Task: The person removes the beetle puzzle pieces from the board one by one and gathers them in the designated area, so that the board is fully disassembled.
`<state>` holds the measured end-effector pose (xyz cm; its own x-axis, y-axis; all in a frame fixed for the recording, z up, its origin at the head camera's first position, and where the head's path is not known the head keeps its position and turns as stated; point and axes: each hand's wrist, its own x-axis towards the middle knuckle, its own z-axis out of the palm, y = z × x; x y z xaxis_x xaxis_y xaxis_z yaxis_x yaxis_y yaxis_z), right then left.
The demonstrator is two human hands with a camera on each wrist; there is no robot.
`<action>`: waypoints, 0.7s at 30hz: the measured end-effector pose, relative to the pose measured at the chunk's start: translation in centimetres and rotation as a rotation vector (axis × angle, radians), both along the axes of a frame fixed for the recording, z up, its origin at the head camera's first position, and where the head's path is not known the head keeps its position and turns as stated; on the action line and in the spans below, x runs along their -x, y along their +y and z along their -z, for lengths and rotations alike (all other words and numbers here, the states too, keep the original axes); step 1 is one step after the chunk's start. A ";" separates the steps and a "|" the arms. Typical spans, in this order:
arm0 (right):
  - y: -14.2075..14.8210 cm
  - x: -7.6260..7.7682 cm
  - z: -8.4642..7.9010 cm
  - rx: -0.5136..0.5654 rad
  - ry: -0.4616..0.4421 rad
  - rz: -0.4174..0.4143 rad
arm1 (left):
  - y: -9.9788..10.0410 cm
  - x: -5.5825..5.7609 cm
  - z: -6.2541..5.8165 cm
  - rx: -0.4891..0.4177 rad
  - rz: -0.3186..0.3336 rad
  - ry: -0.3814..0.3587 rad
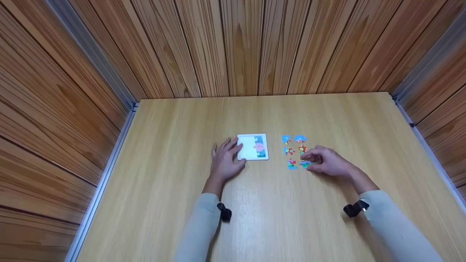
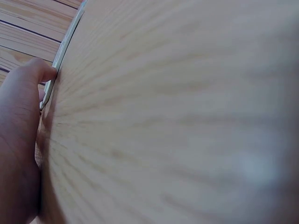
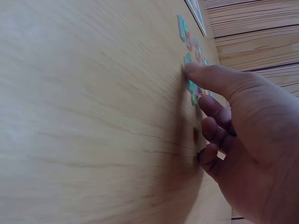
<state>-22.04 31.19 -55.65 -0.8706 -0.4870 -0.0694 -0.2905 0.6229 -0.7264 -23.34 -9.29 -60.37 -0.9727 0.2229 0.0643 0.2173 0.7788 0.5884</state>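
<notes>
A white square puzzle tray [image 1: 248,147] lies flat on the table in the head view, with a blue and pink strip of joined puzzle pieces [image 1: 260,146] along its right side. My left hand [image 1: 226,160] rests at the tray's lower left corner, fingers spread along the left edge and thumb at the bottom edge. Right of the tray, several loose puzzle pieces [image 1: 289,151] lie in two columns. My right hand [image 1: 327,162] pinches the lower right puzzle piece [image 1: 305,164] between thumb and fingers. In the right wrist view the thumb [image 3: 194,68] lies on this green-blue piece [image 3: 191,88].
The wooden table [image 1: 174,145] is bordered by plank walls [image 1: 240,47] at the back and sides. Grey metal rails [image 1: 109,174] run along its edges. A small black camera [image 1: 225,213] sits on the left wrist, another camera [image 1: 355,209] on the right.
</notes>
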 end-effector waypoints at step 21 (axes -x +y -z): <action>-3.2 2.6 -3.3 -0.053 -0.019 0.004 | 0.0 -0.1 0.0 -0.009 0.002 0.003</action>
